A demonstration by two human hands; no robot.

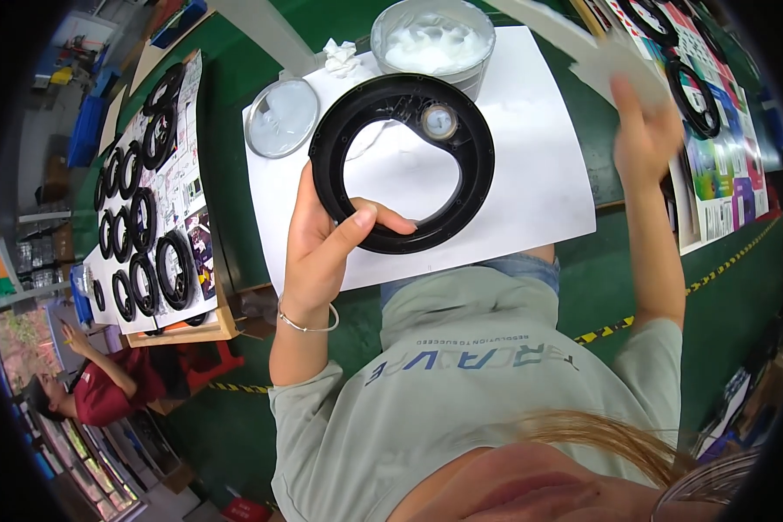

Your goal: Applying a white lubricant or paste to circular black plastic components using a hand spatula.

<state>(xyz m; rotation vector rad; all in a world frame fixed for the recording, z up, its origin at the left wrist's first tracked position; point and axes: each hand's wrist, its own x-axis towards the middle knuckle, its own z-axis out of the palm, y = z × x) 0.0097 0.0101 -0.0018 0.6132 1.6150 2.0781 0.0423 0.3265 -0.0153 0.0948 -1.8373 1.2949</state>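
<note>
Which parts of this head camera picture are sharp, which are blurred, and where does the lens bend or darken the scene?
Head view: the black ring in the left hand is sharp; the right hand and the white sheet it touches are motion-blurred; the white paste in the tub glares; the corners are dark and the table edges bow toward the rim.

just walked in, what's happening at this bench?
A person holds a black plastic ring in the left hand, thumb over its lower rim, above a white sheet on the green table. The right hand is raised at a pale card to the right, blurred. An open tub of white paste and its lid sit at the sheet's far edge. More black rings lie on a board to the left.
</note>
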